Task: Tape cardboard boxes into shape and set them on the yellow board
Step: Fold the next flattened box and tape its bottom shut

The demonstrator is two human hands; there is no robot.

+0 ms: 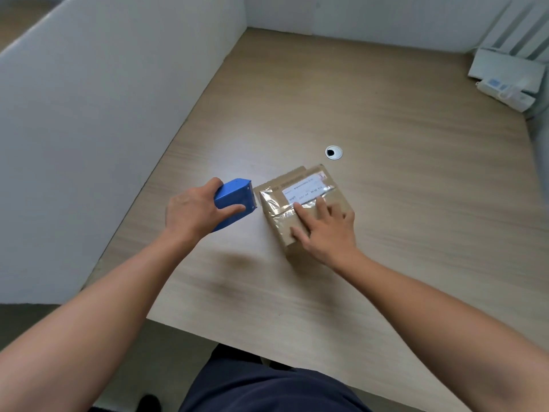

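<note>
My left hand [193,212] grips the blue tape dispenser [234,200], thumb and fingers wrapped round its body, its toothed end just beside the cardboard box [338,200]. My right hand [326,230] lies flat on the box's top, fingers straight, pressing on the clear tape [271,203]. The box is small, brown and closed, banded in glossy, wrinkled tape, and sits mid-desk [386,248]. A white label [303,188] on its top carries dark print too blurred to read.

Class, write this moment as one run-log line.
left hand grips blue plastic tape dispenser | right hand presses clear tape on brown cardboard box | box rests on wooden table
</note>
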